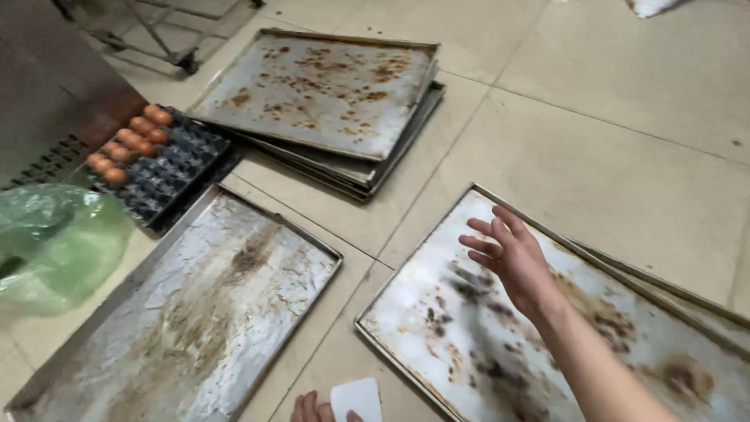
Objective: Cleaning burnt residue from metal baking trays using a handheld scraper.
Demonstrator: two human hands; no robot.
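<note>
My right hand hovers with fingers spread over a large stained metal baking tray lying on the tiled floor at the lower right; it holds nothing. My left hand shows only its fingertips at the bottom edge, gripping a small white flat scraper. A second tray, crusted with white and brown residue, lies at the lower left. A stack of similar trays rests further away at the top centre.
A dark egg carton with several brown eggs sits left of the stack. A green plastic bag lies at the far left. A wheeled metal frame stands top left. Another tray edge pokes out under the right tray.
</note>
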